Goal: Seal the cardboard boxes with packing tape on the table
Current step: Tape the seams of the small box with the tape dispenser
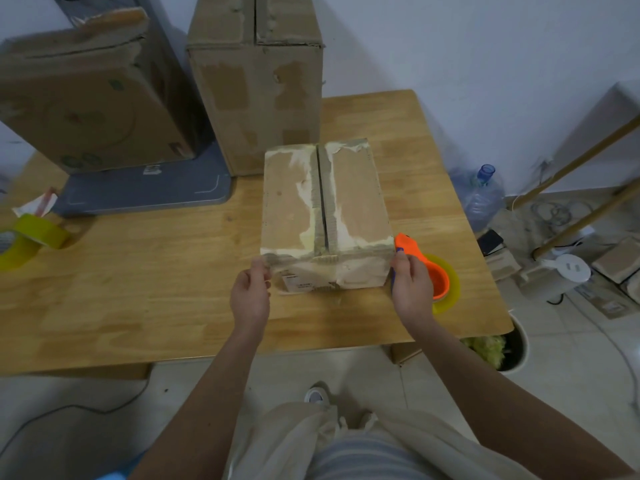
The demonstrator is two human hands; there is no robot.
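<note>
Now tape is stretched across the near edge of the small box (325, 216).
Its free end is pinched by the left hand (250, 292); the tape dispenser (424, 271) is gripped by the right hand (412, 285). Slack between both grips could leave wrinkles.

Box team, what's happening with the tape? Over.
Left hand pinches tape end. Right hand grips orange tape dispenser. Tape stretched along small cardboard box near edge; top seam unsealed. Nothing blocking.

On the wooden table (138, 289) a small cardboard box (325, 209) sits with its flaps closed. The left hand (251, 292) pinches a tape end at its near-left corner. The right hand (412, 289) grips an orange tape dispenser (426, 268) against its right side.
</note>
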